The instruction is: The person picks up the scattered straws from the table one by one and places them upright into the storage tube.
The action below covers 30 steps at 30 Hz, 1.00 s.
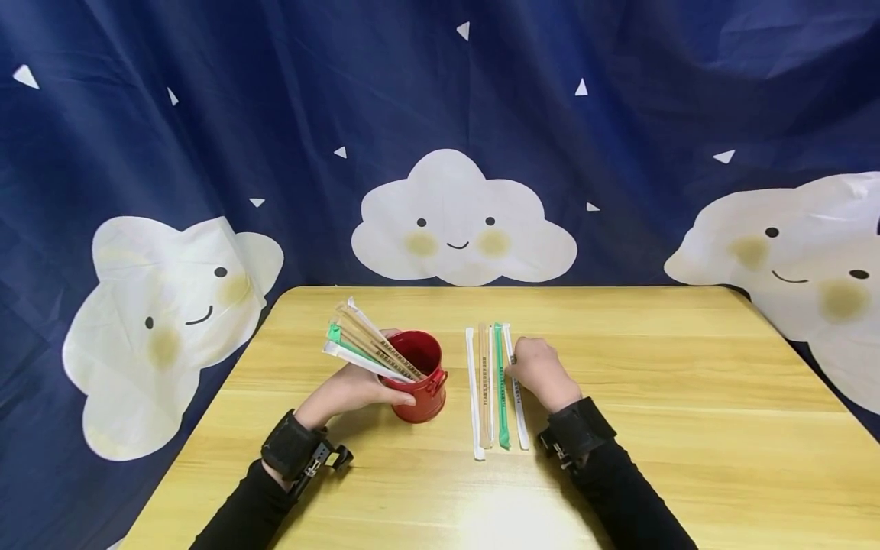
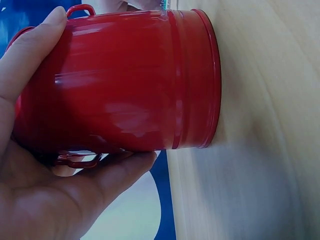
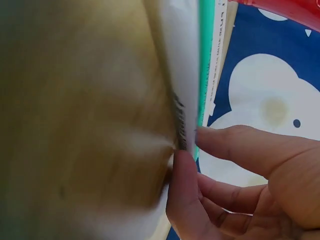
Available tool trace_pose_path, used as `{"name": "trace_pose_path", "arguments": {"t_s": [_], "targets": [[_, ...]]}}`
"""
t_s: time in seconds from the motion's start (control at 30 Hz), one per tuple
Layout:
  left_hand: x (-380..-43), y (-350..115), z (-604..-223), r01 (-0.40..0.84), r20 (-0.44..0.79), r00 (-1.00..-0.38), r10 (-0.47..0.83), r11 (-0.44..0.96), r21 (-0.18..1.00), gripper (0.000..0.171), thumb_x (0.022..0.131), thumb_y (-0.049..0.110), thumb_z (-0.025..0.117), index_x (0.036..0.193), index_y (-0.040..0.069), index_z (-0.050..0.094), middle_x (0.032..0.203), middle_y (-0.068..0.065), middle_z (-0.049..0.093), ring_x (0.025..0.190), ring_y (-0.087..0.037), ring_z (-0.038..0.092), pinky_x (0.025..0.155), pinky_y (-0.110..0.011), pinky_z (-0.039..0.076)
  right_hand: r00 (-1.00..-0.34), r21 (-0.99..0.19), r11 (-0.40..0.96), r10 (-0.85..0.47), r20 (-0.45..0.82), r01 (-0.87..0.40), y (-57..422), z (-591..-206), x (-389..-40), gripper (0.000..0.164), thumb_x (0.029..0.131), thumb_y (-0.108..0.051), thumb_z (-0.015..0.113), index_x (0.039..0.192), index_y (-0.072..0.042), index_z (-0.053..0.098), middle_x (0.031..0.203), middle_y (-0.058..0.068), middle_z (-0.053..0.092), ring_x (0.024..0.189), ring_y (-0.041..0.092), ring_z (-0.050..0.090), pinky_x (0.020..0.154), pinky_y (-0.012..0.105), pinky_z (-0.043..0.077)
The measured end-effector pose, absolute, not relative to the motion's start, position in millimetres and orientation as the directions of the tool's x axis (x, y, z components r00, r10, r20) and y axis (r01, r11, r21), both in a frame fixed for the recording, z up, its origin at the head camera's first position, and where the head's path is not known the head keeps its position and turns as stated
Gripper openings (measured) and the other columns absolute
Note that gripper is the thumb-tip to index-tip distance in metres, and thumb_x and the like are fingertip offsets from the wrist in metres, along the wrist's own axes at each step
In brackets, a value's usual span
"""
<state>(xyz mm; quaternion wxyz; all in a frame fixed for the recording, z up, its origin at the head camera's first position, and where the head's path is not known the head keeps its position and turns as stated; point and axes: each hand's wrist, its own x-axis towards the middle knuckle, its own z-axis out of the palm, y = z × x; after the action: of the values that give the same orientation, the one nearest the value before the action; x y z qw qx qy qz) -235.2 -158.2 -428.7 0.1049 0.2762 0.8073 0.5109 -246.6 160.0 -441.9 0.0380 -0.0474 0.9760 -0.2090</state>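
Observation:
My left hand (image 1: 356, 388) grips a small red metal bucket (image 1: 421, 409) at its side, thumb and fingers spread around the wall in the left wrist view. Several paper-wrapped straws (image 1: 357, 336), white, brown and green, lean out of the bucket toward the left. At the right end of a row of wrapped straws on the table, my right hand (image 1: 543, 373) pinches a white-wrapped straw (image 3: 181, 65) between thumb and index finger. Beside it lie a green-wrapped straw (image 1: 501, 389), a brown one (image 1: 484, 397) and a white one (image 1: 473, 397).
Both hands work over a light wooden table (image 1: 687, 428). A dark blue curtain (image 1: 385, 76) with white smiling clouds (image 1: 461, 206) hangs behind its far edge. Each wrist carries a black strap with a camera mount (image 1: 580, 429).

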Motion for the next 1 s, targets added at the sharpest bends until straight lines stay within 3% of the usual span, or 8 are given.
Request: {"name": "trace_pose_path", "arguments": {"t_s": [0.23,0.57,0.77,1.0], "targets": [[-234.9,-157.8,-428.8,0.359,0.118,-0.831,0.544,0.361,0.861,0.093,0.071,0.019,0.095,0.146,0.008,0.042,0.138,-0.006,0.057,0.127,-0.023,0.056,0.106,-0.036,0.047,-0.994,-0.422,0.906,-0.067,-0.087,-0.024,158.8,-441.4,-247.6,0.015,0.083,-0.003,0.073,0.075,-0.002,0.06,0.068,0.009,0.056,0.061,0.021,0.054,0.054,0.029,0.045],[-236.6,-159.1,-428.8,0.335,0.111,-0.814,0.57,0.305,0.891,0.095,0.071,0.015,0.095,0.148,0.009,0.038,0.143,-0.007,0.054,0.132,-0.026,0.051,0.109,-0.042,0.045,-0.992,-0.424,0.906,-0.041,-0.116,0.013,158.1,-441.0,-248.4,0.013,0.084,-0.002,0.071,0.075,-0.002,0.061,0.068,0.009,0.056,0.06,0.021,0.054,0.053,0.028,0.044],[-237.2,-157.8,-429.2,0.354,0.11,-0.828,0.55,0.361,0.863,0.093,0.07,0.019,0.095,0.146,0.008,0.042,0.139,-0.005,0.057,0.128,-0.024,0.055,0.108,-0.044,0.045,-0.992,-0.474,0.88,-0.025,-0.12,0.035,159.2,-440.2,-246.1,0.012,0.082,-0.001,0.07,0.075,-0.002,0.06,0.069,0.01,0.057,0.06,0.022,0.057,0.053,0.028,0.046],[-236.6,-158.3,-428.8,0.368,0.122,-0.824,0.553,0.359,0.858,0.092,0.071,0.018,0.095,0.146,0.008,0.042,0.138,-0.006,0.057,0.127,-0.024,0.056,0.106,-0.038,0.047,-0.99,-0.491,0.869,-0.004,-0.14,0.066,159.7,-439.5,-245.0,0.015,0.083,-0.003,0.072,0.076,-0.003,0.058,0.071,0.01,0.056,0.062,0.022,0.056,0.053,0.028,0.045]]}}
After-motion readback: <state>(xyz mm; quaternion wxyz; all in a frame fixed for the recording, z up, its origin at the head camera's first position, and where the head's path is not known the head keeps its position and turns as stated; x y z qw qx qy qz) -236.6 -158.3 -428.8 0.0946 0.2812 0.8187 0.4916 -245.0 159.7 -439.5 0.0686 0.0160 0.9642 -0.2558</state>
